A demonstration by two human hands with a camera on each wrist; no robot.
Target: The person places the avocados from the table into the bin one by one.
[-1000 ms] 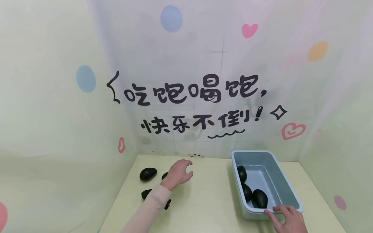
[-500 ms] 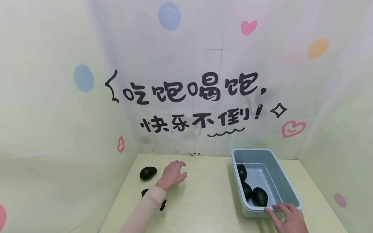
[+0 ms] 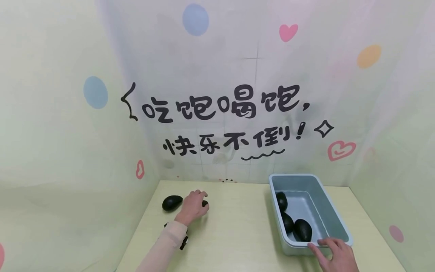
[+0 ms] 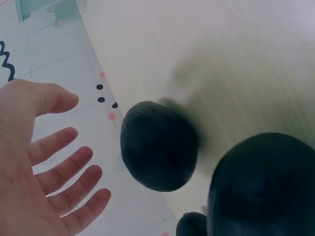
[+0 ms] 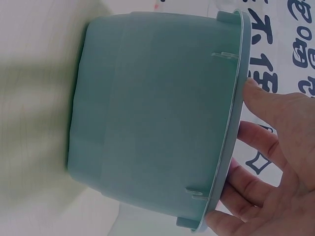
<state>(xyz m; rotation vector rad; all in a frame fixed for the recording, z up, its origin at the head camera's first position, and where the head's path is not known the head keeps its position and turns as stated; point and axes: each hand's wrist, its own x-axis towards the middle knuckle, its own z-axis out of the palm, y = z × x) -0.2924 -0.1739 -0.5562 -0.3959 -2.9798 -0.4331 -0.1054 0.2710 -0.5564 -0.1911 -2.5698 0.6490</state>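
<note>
My left hand (image 3: 192,207) hovers over an avocado (image 3: 205,203), its fingers spread and bent a little. In the left wrist view, a gap shows between the fingertips (image 4: 71,100) and this dark avocado (image 4: 160,146). Another avocado (image 3: 171,203) lies just left of the hand, and one more (image 4: 266,187) looms near the wrist camera, mostly hidden by the sleeve in the head view. With the thumb and fingers on either side, my right hand (image 3: 336,255) grips the near rim of a light blue plastic bin (image 5: 162,108). Several avocados (image 3: 303,230) rest along its left side.
The pale wooden table (image 3: 238,226) carries the bin on the right and the loose avocados on the left. Printed cloth walls (image 3: 217,75) enclose its back and both sides. A black strap piece (image 3: 183,243) shows beside the left sleeve.
My left hand has drifted left and slightly nearer, and the avocado under it now peeks out at its right side. The right hand stays on the bin's rim.
</note>
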